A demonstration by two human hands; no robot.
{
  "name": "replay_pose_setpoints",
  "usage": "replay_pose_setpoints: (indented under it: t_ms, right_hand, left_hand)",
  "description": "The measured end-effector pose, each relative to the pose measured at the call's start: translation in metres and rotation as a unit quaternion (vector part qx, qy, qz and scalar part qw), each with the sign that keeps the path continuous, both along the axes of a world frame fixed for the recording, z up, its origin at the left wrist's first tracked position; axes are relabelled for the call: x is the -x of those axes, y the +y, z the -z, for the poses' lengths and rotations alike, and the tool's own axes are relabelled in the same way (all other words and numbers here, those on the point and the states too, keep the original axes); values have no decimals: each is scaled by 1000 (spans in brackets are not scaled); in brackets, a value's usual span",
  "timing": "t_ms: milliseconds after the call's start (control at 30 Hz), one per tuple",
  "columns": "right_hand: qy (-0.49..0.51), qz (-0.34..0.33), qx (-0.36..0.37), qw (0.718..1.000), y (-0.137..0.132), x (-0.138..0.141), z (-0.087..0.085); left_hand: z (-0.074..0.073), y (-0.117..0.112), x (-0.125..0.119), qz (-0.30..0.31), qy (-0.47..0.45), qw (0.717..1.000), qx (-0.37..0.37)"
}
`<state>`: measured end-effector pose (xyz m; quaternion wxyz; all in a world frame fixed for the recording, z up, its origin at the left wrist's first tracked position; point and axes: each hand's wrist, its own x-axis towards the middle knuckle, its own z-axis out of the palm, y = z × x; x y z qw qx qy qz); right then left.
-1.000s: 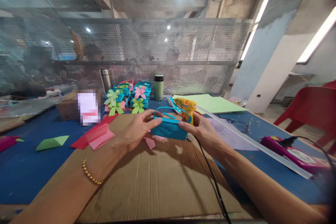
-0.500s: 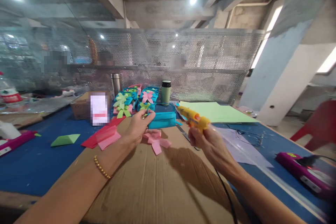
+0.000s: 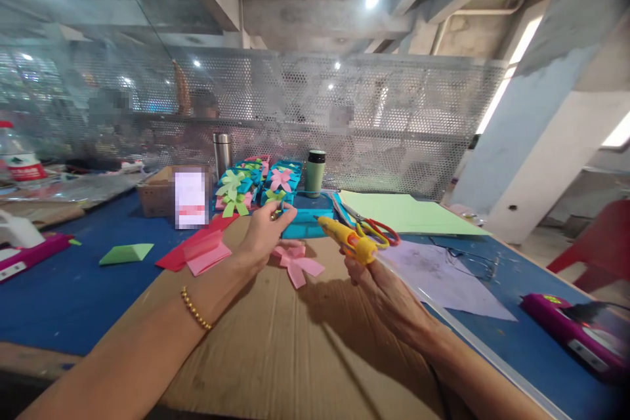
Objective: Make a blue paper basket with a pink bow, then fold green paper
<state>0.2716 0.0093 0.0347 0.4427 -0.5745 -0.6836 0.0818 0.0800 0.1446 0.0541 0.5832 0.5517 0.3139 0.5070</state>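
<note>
My left hand (image 3: pixel 262 236) is closed, thumb and forefinger pinching the left end of a blue folded paper piece (image 3: pixel 308 223). Just below its fingers is a pink paper flower (image 3: pixel 301 267); whether the lower fingers also grip it I cannot tell. In my right hand (image 3: pixel 367 275) is a yellow hot glue gun (image 3: pixel 347 239), its nozzle pointing left at the blue paper's right part. Behind the gun lie scissors (image 3: pixel 386 231) with red and yellow handles, partly covered by it. Brown cardboard (image 3: pixel 256 348) lies under both hands.
Finished blue pieces with paper flowers (image 3: pixel 236 187) stand at the back, beside a green tumbler (image 3: pixel 315 177) and a steel flask (image 3: pixel 222 154). Pink folded paper (image 3: pixel 209 256) lies left. Green sheets (image 3: pixel 413 213), a lilac sheet (image 3: pixel 443 275) and a purple power strip (image 3: pixel 573 335) are right.
My right hand has brought the glue gun left, its nozzle now by the blue paper. The scissors behind it have come into view. My left hand keeps its pinch.
</note>
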Motion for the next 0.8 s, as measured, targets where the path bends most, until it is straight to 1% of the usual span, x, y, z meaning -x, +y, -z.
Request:
replay_pose_setpoints:
  t_ms: [533, 800]
  right_hand:
    - [-6, -10, 5, 1000, 0, 2, -2]
    - [3, 12, -10, 1000, 0, 4, -7]
  left_hand:
    - [-3, -6, -1, 11, 5, 1000, 10]
    - [-1, -3, -1, 20, 8, 1000, 9]
